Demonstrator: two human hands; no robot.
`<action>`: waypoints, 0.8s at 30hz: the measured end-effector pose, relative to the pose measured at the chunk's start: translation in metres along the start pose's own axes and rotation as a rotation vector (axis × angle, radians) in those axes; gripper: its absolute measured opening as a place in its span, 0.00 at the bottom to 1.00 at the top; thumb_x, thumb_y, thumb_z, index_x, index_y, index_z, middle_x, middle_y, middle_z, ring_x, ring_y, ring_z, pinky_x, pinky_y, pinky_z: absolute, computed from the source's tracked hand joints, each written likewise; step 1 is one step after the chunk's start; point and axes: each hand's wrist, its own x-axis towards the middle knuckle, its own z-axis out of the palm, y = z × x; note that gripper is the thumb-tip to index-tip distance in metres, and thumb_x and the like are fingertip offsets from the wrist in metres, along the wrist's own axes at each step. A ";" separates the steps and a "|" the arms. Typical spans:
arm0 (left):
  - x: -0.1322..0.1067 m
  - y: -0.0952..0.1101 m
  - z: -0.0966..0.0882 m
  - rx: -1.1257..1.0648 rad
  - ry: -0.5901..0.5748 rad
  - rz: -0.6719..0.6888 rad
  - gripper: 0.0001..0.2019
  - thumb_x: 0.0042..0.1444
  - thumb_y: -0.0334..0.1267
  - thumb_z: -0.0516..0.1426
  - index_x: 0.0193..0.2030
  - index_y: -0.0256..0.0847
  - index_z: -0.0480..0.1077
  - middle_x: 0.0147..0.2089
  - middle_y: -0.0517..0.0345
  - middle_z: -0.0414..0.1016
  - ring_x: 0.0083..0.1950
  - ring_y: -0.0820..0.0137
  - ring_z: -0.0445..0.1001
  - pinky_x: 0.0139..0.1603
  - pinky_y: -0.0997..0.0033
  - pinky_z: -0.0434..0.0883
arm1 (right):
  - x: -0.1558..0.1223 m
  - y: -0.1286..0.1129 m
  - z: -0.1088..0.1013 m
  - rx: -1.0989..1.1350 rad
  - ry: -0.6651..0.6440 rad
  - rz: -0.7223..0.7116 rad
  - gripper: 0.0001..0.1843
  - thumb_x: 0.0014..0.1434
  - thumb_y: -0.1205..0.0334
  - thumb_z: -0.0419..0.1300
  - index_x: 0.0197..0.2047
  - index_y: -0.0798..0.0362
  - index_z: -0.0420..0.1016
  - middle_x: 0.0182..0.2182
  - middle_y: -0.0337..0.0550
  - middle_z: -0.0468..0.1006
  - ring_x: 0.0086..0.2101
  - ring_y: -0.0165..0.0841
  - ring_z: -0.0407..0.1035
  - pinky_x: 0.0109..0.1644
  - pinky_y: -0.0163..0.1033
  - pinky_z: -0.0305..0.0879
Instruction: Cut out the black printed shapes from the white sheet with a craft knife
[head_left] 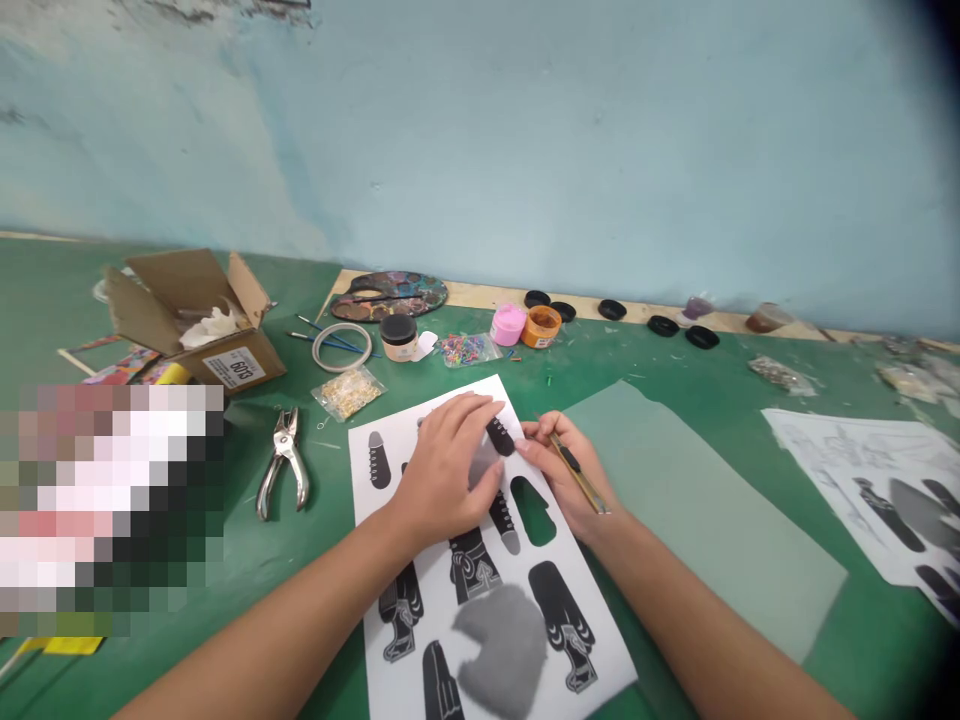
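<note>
A white sheet (381,535) printed with black-and-grey boots, legs and other cut-out figures lies at a slant on the green table. My left hand (450,465) rests on its upper middle, fingers stretched out and thumb apart, covering some figures. At the sheet's right edge, my right hand (574,475) is closed around a slim yellow craft knife (579,474) that slopes back over the hand. The knife's blade tip cannot be made out. Below my right fingers, a hole (536,510) in the sheet shows green through it.
A translucent pale sheet (705,520) lies to the right, with another printed sheet (877,480) beyond. At left are a hole punch (283,462) and an open cardboard box (232,365). Paint jars (541,327), bead bags (466,349) and a palette (390,297) line the back.
</note>
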 end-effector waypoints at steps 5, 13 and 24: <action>-0.001 -0.004 0.001 0.009 -0.040 -0.020 0.28 0.60 0.35 0.55 0.67 0.38 0.57 0.67 0.44 0.61 0.70 0.59 0.57 0.70 0.53 0.58 | 0.000 0.002 -0.001 0.153 -0.059 0.031 0.24 0.48 0.59 0.71 0.35 0.46 0.57 0.43 0.39 0.77 0.40 0.36 0.75 0.47 0.45 0.72; 0.000 -0.010 0.005 -0.018 -0.122 -0.084 0.30 0.59 0.32 0.53 0.69 0.36 0.56 0.70 0.44 0.58 0.71 0.59 0.56 0.71 0.53 0.57 | 0.002 0.010 -0.006 -0.158 -0.016 -0.050 0.23 0.49 0.61 0.69 0.37 0.47 0.56 0.44 0.39 0.74 0.34 0.30 0.71 0.41 0.39 0.68; 0.001 -0.017 0.008 0.025 -0.195 -0.225 0.26 0.65 0.38 0.49 0.69 0.35 0.56 0.68 0.44 0.62 0.70 0.54 0.58 0.71 0.46 0.57 | -0.003 0.001 -0.008 -0.650 -0.081 -0.093 0.15 0.53 0.60 0.65 0.33 0.48 0.60 0.28 0.34 0.70 0.28 0.30 0.65 0.34 0.37 0.62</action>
